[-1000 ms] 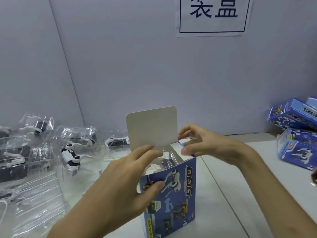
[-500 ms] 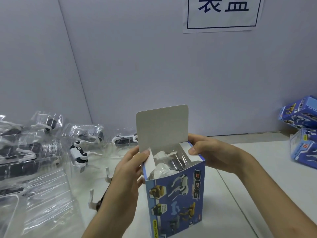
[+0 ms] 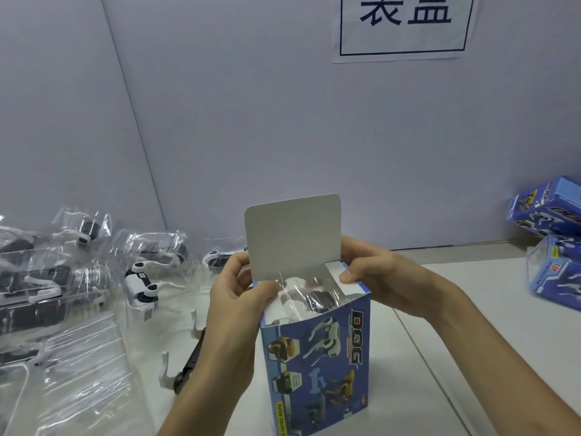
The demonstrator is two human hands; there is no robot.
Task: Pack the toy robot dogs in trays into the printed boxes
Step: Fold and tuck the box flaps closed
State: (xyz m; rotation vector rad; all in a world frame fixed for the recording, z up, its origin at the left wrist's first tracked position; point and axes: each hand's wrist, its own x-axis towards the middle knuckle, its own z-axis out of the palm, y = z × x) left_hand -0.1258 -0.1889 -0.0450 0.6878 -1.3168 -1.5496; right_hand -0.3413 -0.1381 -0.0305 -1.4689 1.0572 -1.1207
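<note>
The left hand grips the upper left corner of the printed box, with the thumb at the top edge; the right hand holds the upper right corner, with its thumb on the white side flap; the box stands upright on the white table with its lid flap raised; inside sits a toy robot dog in clear plastic; more trayed dogs lie at the left; closed blue boxes are stacked at the far right.
</note>
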